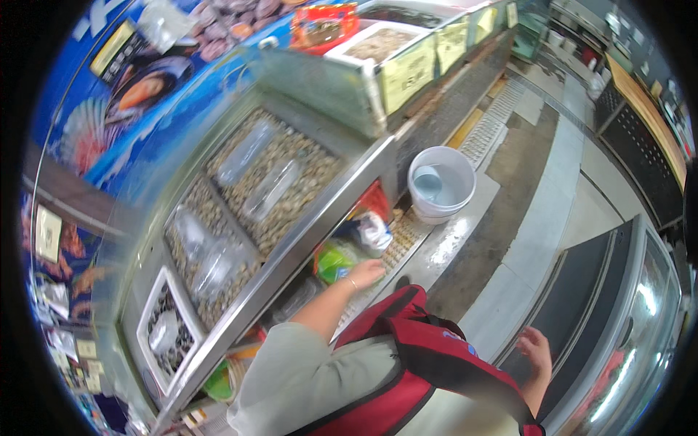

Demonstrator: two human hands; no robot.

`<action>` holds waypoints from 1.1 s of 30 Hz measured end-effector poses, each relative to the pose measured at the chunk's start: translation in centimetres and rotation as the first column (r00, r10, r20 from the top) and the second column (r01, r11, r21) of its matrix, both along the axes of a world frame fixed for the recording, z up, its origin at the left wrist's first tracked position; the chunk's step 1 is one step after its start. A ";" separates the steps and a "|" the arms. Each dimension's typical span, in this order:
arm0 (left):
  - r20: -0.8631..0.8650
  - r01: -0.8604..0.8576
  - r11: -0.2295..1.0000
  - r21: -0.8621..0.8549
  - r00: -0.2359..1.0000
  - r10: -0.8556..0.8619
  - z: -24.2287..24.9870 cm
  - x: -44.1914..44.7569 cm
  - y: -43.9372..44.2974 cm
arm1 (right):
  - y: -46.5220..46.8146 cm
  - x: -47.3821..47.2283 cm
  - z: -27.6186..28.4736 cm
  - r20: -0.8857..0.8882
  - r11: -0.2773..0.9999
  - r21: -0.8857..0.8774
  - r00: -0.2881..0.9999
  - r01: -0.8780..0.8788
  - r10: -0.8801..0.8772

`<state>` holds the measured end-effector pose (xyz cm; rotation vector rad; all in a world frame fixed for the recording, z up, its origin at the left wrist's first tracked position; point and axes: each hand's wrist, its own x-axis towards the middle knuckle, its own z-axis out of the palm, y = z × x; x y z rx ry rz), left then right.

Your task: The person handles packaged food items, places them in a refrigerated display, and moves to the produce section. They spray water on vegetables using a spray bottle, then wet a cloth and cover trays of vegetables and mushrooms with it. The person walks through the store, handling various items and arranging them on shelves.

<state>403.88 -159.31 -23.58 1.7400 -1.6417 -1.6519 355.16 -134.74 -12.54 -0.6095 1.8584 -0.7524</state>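
Observation:
My left hand hangs with nothing visible in it, a thin bracelet at the wrist. In the picture it is nearest to a green plastic package and a white-and-blue bag under the steel tank ledge. On the other side of my red apron, my right hand is held in the air, its fingers loosely bent and holding nothing. A dark cabinet front lies beyond it. Ahead on the floor stands a white plastic bucket with a pale blue scoop-like vessel inside.
Left of me, a shallow glass-walled tank holds clams, clear plastic bottles and a white tray of dark shellfish. A glass-topped display case stands at right. Farther off is a wood-topped counter. The tiled floor looks wet.

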 end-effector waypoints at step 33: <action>0.217 0.294 0.872 0.391 0.891 -0.398 -7.3 -77.3 -55.9 | -32.5 -61.5 -8.3 -0.404 0.947 0.228 0.907 0.226 -0.119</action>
